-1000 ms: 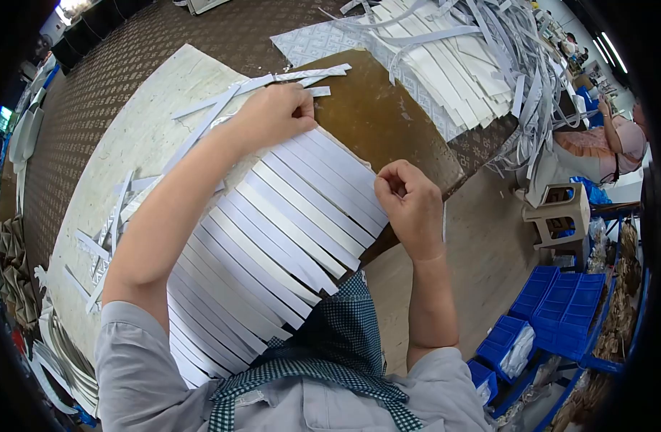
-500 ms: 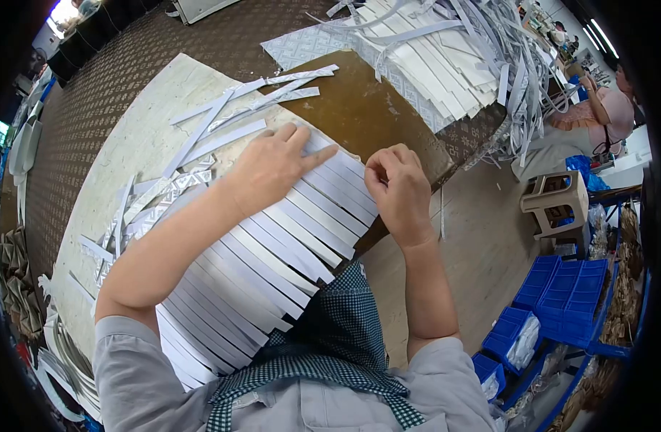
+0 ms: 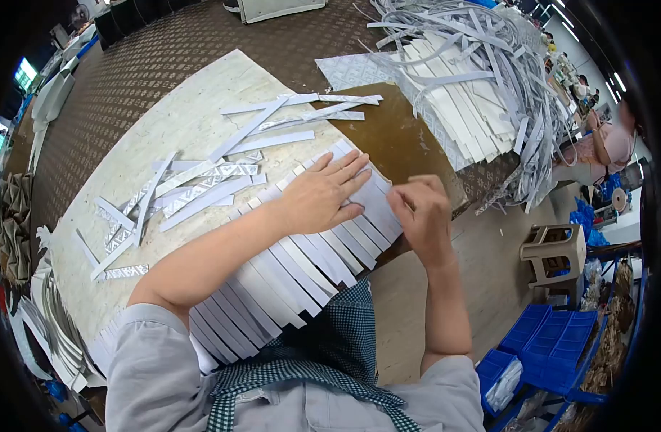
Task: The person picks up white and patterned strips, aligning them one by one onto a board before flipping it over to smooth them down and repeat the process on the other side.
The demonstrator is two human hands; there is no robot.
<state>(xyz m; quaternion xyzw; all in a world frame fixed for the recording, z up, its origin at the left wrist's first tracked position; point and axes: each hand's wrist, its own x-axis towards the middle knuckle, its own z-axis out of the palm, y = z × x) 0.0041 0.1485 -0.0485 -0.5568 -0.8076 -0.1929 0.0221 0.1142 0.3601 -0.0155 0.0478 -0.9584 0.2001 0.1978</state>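
A row of white strips [image 3: 273,277] lies side by side along the near edge of a pale board [image 3: 222,86]. My left hand [image 3: 323,191] lies flat on the strips near the row's right end, its fingers spread. Just past that end, my right hand [image 3: 424,219] is raised with its fingers curled together; whatever is between them is hidden. Loose white and patterned strips [image 3: 208,180] are scattered on the board beyond my left arm. A brown glossy sheet [image 3: 395,137] sits beside the board's right corner.
At the back right, a stack of white strips [image 3: 460,108] lies under a tangle of grey-white ribbons [image 3: 518,79]. A person [image 3: 611,144] sits at the far right. Below are a beige stool [image 3: 554,248] and blue bins [image 3: 554,338] on the right.
The view has shifted, so the board appears farther right. My left hand has flattened onto the strips with its fingers spread. My right hand stays curled near the row's end.
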